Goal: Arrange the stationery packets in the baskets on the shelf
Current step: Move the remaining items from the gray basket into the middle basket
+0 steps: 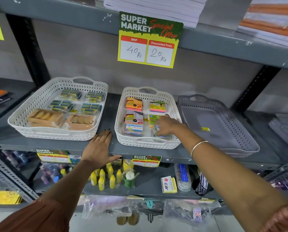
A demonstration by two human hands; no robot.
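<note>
Three baskets stand on the grey shelf (44,144). The left white basket (22,126) holds blue-yellow packets (70,94) at the back and tan wooden packets (46,117) in front. The middle white basket (119,131) holds sticky-note packets in two columns, with an orange one (134,103) at the back left. My right hand (166,125) reaches into this basket's front right corner, fingers closed on a clear packet (163,135) lying there. My left hand (100,146) rests flat, fingers spread, on the shelf edge between the two white baskets.
A grey basket (223,128) with only a small yellow sticker stands to the right. A price sign (150,39) hangs from the shelf above. The lower shelf carries yellow bottles (104,177), a green spool (129,180) and a sticky-note pack (168,184).
</note>
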